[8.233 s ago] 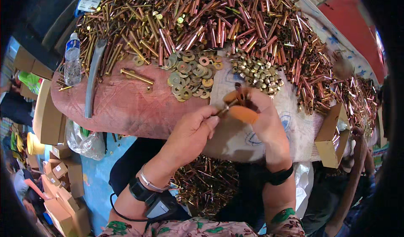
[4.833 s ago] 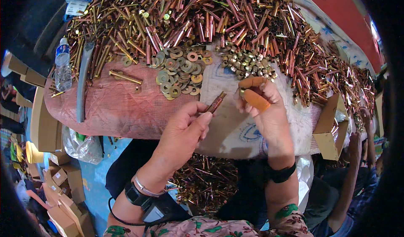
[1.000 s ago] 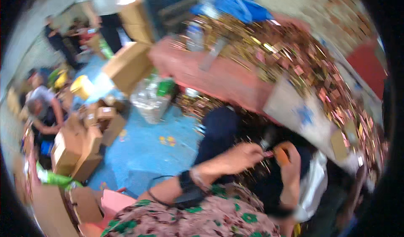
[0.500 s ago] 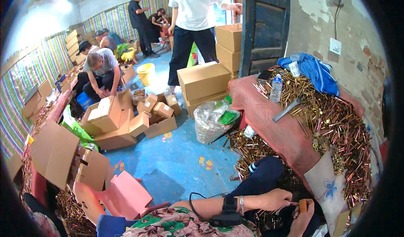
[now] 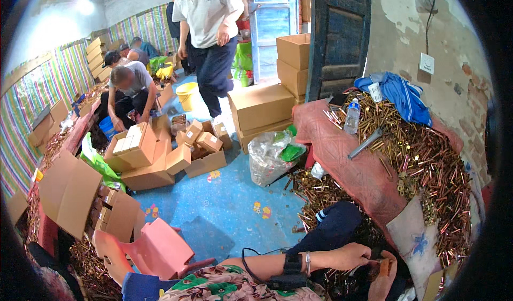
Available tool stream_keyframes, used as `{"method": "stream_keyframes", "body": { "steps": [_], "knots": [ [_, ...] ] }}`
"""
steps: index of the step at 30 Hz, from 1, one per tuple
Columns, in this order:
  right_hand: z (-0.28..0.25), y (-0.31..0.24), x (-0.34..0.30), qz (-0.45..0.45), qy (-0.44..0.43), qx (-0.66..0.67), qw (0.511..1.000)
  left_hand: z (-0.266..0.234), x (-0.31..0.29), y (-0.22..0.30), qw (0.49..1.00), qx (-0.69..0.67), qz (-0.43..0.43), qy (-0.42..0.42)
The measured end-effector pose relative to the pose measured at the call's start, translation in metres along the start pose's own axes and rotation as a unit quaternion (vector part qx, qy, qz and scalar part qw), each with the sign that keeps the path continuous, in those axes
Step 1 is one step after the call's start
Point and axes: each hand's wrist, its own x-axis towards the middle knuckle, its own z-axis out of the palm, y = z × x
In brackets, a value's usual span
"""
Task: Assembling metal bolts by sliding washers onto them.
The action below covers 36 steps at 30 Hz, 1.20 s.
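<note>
My left hand and my right hand meet low at the bottom right, over my dark-trousered lap and beside the table. The left fingers are pinched on a small brass bolt, held against the right hand. The right hand is closed around an orange-handled tool, partly cut off by the picture's edge. A black watch strap and a thin bracelet sit on my left wrist. The big heap of brass bolts lies on the pink-covered table to the right of the hands.
A water bottle, a grey metal bar and a blue cloth lie on the table. The blue floor holds cardboard boxes, a plastic bag, spilled bolts and a pink chair. One person stands, another crouches.
The view has swung from the table top to the room on the left. My hands have stayed together, now low at the bottom right.
</note>
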Motion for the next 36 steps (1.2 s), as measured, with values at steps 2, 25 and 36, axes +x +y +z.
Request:
{"method": "stream_keyframes", "body": {
  "steps": [2, 25, 36],
  "knots": [
    [-0.004, 0.0, -0.001, -0.024, -0.003, -0.033, 0.999, -0.002, 0.001, 0.004, 0.999, -0.016, -0.021, -0.023],
    [-0.041, 0.076, 0.028, -0.009, 0.043, -0.047, 0.998, 0.015, 0.022, -0.006, 0.995, 0.043, -0.044, -0.076],
    [-0.01, 0.029, 0.025, 0.043, 0.025, 0.053, 0.997, -0.006, 0.024, -0.001, 0.989, 0.005, -0.125, -0.08]
  ]
}}
